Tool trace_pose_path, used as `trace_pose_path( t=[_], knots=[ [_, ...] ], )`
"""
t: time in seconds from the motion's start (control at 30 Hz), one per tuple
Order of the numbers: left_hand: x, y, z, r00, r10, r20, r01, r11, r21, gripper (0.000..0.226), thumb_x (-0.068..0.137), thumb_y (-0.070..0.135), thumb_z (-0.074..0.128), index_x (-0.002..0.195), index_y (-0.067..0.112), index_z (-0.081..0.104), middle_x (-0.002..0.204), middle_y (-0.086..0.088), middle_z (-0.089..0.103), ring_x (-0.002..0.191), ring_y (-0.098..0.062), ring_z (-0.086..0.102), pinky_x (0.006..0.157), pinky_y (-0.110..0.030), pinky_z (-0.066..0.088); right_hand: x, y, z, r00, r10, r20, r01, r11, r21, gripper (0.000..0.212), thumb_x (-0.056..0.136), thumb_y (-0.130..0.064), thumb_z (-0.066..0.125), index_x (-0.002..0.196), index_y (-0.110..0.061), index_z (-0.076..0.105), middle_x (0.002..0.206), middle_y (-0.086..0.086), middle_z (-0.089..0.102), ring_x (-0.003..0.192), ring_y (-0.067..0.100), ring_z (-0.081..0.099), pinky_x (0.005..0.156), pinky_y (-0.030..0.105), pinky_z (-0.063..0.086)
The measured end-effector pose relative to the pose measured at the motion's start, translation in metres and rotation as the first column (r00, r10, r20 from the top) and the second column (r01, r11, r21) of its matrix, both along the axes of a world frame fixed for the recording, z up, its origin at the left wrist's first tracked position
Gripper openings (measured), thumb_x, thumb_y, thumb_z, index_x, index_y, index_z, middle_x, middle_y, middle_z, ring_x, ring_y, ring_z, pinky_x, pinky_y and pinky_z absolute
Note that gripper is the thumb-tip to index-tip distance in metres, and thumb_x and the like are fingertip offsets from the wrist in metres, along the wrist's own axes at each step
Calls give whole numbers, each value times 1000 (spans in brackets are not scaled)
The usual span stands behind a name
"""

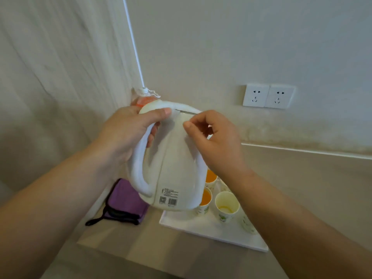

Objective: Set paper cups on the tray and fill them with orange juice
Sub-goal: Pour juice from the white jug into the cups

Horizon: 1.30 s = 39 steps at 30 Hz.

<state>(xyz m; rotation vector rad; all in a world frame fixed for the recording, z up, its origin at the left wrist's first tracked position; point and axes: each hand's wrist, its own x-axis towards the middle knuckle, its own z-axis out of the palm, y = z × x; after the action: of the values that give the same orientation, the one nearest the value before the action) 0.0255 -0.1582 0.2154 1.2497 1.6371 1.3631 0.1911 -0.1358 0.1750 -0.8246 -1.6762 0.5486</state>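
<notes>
juice jug (175, 158), white with a looped handle on each side, is held up at the centre of the frame above a white tray (211, 230), its barcoded base turned toward the camera and its orange cap (142, 102) pointing away toward the wall. left hand (128, 129) grips the upper part of the left handle, fingers wrapped through the loop and thumb laid across the top. right hand (213, 141) sits at the jug's upper right with fingers curled and thumb against the body; whether it closes round the right handle cannot be told. below the jug, at lower centre, paper cups stand on the tray: two filled cups (206, 198) showing orange juice, partly hidden by the jug, and a near-empty cup (227, 206) with a little pale liquid at the bottom. another cup (248, 225) is half covered by the right forearm. a purple pouch (124, 200) with a black strap lies just left of the tray on the beige counter (302, 188). twin wall sockets (267, 95) sit at right, a pale curtain (50, 77) at left.
</notes>
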Motion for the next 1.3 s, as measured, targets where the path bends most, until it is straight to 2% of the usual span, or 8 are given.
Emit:
trace_pose_path(
  t=[0.23, 0.4, 0.5, 0.67, 0.8, 0.93, 1.07, 1.3],
  knots=[
    [52, 32, 17, 987, -143, -71, 147, 987, 58, 17, 86, 27, 65, 86, 11, 59, 68, 0, 59, 59, -17, 56, 54, -24, 42, 7, 6, 42, 981, 193, -35, -188, 878, -440, 44, 94, -44, 49, 89, -3, 66, 73, 7, 67, 65, 25, 64, 76, 42, 58],
    [88, 49, 1, 927, -274, -255, 291, 956, 30, 69, 61, 52, 53, 111, 5, 56, 88, -4, 70, 76, -13, 68, 58, -29, 53, 30, 30, 44, 995, 66, -74, -98, 792, -602, 58, 84, -49, 63, 106, 5, 65, 89, 14, 65, 78, 23, 66, 74, 34, 60],
    [110, 55, -12, 912, -332, -241, 354, 934, 54, 53, 76, 37, 57, 120, 8, 51, 100, -3, 65, 91, -14, 67, 73, -31, 55, 42, 41, 37, 995, -9, -104, -61, 757, -650, 45, 82, -45, 68, 103, -6, 67, 99, 12, 70, 87, 23, 70, 67, 29, 60],
    [127, 62, -30, 923, -343, -174, 358, 931, 69, 55, 79, 15, 74, 124, 14, 43, 108, 2, 61, 99, -15, 62, 88, -37, 53, 60, 55, 30, 992, -84, -100, -4, 747, -665, 21, 82, -33, 71, 84, -12, 67, 80, 3, 70, 68, 14, 67, 61, 27, 59],
    [125, 69, -34, 860, -509, -32, 510, 857, 73, 57, 71, -2, 78, 120, 11, 53, 107, -6, 69, 93, -11, 68, 82, -25, 56, 80, 70, 24, 995, -74, -65, 14, 753, -658, 35, 83, -30, 70, 99, 1, 68, 94, 17, 72, 88, 29, 71, 82, 50, 56],
    [121, 79, -32, 822, -560, -104, 563, 826, 2, 42, 81, 10, 72, 121, 19, 62, 106, -2, 69, 97, -11, 65, 94, -28, 50, 97, 81, 16, 999, -12, -33, -11, 777, -630, 32, 88, -25, 64, 101, 3, 68, 99, 22, 71, 93, 36, 68, 89, 49, 53],
    [126, 86, -31, 773, -619, -137, 613, 785, -88, 25, 91, 23, 62, 105, 44, 60, 113, 3, 64, 97, -11, 60, 90, -29, 52, 116, 90, 10, 1000, 21, -12, -24, 804, -594, 19, 92, -19, 57, 93, -4, 67, 79, 4, 70, 62, 11, 62, 63, 26, 53],
    [124, 117, -38, 881, -346, -322, 358, 934, -26, 27, 94, 25, 55, 119, 32, 61, 119, 9, 56, 106, -9, 53, 89, -26, 43, 147, 101, 4, 973, -194, 125, 231, 851, -471, 28, 76, -27, 76, 66, -14, 53, 54, -3, 52, 37, 2, 43, 42, 13, 36]
  ],
)
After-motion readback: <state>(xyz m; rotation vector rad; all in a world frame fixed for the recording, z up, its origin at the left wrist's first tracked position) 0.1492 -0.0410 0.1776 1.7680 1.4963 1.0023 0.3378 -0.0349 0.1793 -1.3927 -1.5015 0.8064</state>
